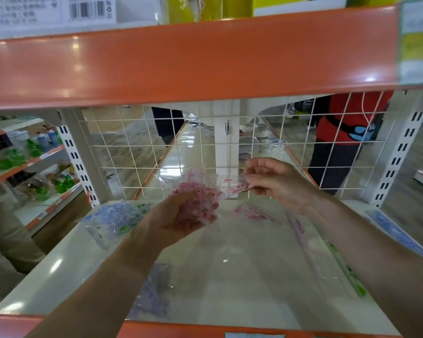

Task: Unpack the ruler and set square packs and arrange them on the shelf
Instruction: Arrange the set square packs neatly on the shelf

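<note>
Midair above the shelf (230,276), the left hand (171,223) gripped the pink bundle (195,193); the right hand (276,181) pinched one pack (239,187), whose long axis ran sideways between the hands.

Your left hand (174,220) and right hand (276,181) are bare, and so are both forearms, uncovered from the wrists back to where the view's lower edge cuts them off in front of the white shelf (230,276). Left of that shelf hangs beige cloth (7,240); whether it is your own clothing cannot be told.
</note>
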`<state>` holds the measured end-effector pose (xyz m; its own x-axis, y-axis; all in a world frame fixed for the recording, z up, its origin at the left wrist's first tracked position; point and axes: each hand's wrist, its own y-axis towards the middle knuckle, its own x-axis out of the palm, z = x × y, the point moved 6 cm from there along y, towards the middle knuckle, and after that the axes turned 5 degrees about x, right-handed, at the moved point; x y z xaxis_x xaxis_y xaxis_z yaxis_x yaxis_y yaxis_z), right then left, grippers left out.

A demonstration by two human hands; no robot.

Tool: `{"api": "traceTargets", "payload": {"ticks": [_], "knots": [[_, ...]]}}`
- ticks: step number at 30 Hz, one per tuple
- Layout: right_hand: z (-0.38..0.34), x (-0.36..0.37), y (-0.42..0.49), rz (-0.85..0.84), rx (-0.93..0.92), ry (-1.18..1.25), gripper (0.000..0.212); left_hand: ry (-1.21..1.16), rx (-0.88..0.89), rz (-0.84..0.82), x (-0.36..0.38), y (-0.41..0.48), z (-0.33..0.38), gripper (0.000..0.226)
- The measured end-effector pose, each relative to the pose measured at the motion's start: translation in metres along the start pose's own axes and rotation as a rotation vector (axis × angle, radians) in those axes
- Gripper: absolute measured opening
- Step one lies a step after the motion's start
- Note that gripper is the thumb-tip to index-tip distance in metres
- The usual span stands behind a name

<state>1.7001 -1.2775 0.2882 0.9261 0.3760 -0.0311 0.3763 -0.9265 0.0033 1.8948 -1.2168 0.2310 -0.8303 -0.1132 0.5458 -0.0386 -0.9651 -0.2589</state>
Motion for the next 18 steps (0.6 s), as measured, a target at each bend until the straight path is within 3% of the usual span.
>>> {"api": "traceTargets", "payload": {"ticks": [4,9,11,18], "knots": [[0.006,-0.005,0.000,0.041,-0.022,-0.006,0.019,0.034,-0.001,-0.033,0.004,0.001,-0.002,0.041],[0.006,0.002,0.000,0.074,-0.095,-0.236,0.012,0.072,0.008,-0.069,0.016,0.003,-0.004,0.022],[0.004,0.001,0.001,0.094,-0.132,-0.322,0.014,0.097,0.013,-0.061,0.019,0.003,-0.005,0.026],[-0.001,0.009,-0.005,0.069,-0.235,-0.942,0.034,0.162,0.038,-0.002,0.019,0.007,-0.002,0.047]]}}
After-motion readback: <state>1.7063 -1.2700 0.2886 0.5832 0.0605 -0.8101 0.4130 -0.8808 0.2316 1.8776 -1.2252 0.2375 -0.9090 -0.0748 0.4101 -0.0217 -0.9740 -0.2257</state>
